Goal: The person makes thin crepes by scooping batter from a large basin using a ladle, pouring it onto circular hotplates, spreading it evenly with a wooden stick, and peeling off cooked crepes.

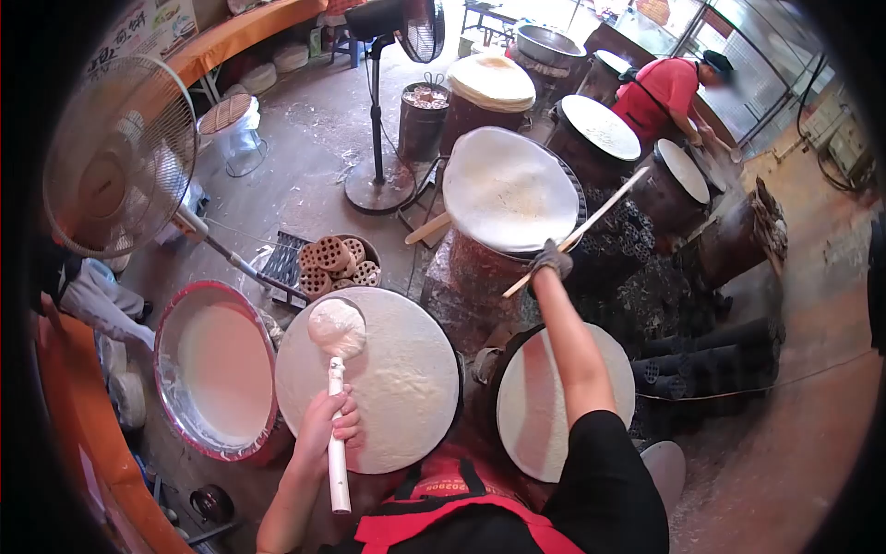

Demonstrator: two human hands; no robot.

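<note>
While the left hand (334, 420) holds a ladle (338, 323) over the near-left round plate (293, 399), the right hand (552, 261), in a dark glove, reaches out to the far plate with a wooden stick (609, 203). Left grip: fingers wrapped fully round the white handle, well below the coated head; presumably the long shaft keeps knuckles off the heat and the wet layer. Right grip: closed on the stick towards its near end, so most of the length projects past the hand, probably for reach. Glove likely there against heat. At this distance I cannot tell whether the stick touches the pale sheet (512, 189) on the far plate or only passes beside its edge. Tub of batter (221, 369) stands just left of the near-left plate, a sensible spot: a short swing for the ladle arm. Near-right plate (521, 411) lies under the right forearm, so all three surfaces sit within arm's reach of one standing place. Perforated briquettes (332, 258) heaped behind the near-left plate, handy for fuel, I'd judge. Stacked pale rounds (489, 81) beyond the far plate. Co-worker in red (660, 92) bends over other drums, well apart.
</note>
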